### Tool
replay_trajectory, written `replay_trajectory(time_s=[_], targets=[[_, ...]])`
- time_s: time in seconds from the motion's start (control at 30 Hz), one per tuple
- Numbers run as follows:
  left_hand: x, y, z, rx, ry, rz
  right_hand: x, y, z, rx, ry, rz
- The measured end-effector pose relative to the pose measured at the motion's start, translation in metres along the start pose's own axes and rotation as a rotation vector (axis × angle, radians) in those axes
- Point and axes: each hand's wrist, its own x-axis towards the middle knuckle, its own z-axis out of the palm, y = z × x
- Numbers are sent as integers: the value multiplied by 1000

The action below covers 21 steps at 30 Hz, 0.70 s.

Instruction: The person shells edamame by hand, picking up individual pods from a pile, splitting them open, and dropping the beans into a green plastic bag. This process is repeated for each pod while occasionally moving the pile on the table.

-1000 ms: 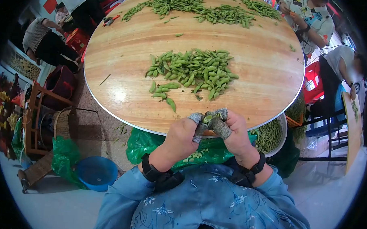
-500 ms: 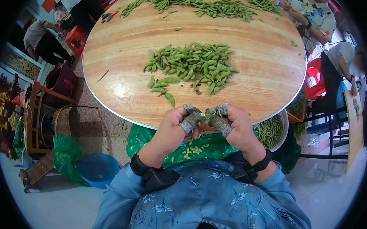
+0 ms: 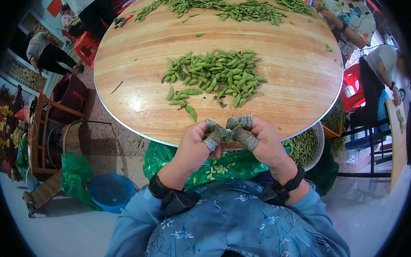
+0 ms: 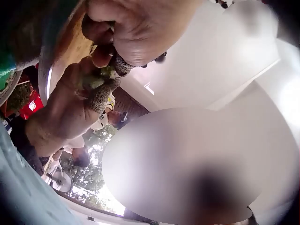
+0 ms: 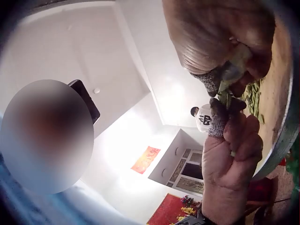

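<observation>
Just off the near edge of the round wooden table, the two hands meet at their fingertips. Grey knitted finger covers sit on the thumbs and forefingers. A green soybean pod lies between them, mostly covered by the fingers. My left hand pinches one end of it, and my right hand pinches the other. Below the hands, shelled beans lie on a green plastic bag. Ahead of them is a heap of green pods on the table, with a few strays at its near side.
More pods cover the table's far side. A white basket of pods stands at the right below the rim. On the floor at left are a blue basin and a wooden chair. Other people are around the table's sides.
The left hand has turned and shifted slightly left, and the fingertips have drawn a little apart around the pod. More of the shelled beans below now shows.
</observation>
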Motion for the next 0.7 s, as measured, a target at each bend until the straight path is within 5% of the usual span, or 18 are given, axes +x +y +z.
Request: replay_trajectory(time_s=[0.1, 0.27, 0.33, 0.43, 0.7], targets=[[1, -3, -4, -93, -47, -21, 1, 3, -3, -144, -13, -15], [4, 2, -7, -278, -100, -164, 4, 11, -2, 95, -11, 94], [5, 1, -3, 183, 149, 104, 5, 14, -1, 45, 15, 74], [2, -2, -2, 340, 192, 246, 8, 13, 1, -162, 68, -7], [-1, 7, -2, 350, 43, 244, 2, -1, 11, -445, 70, -182]])
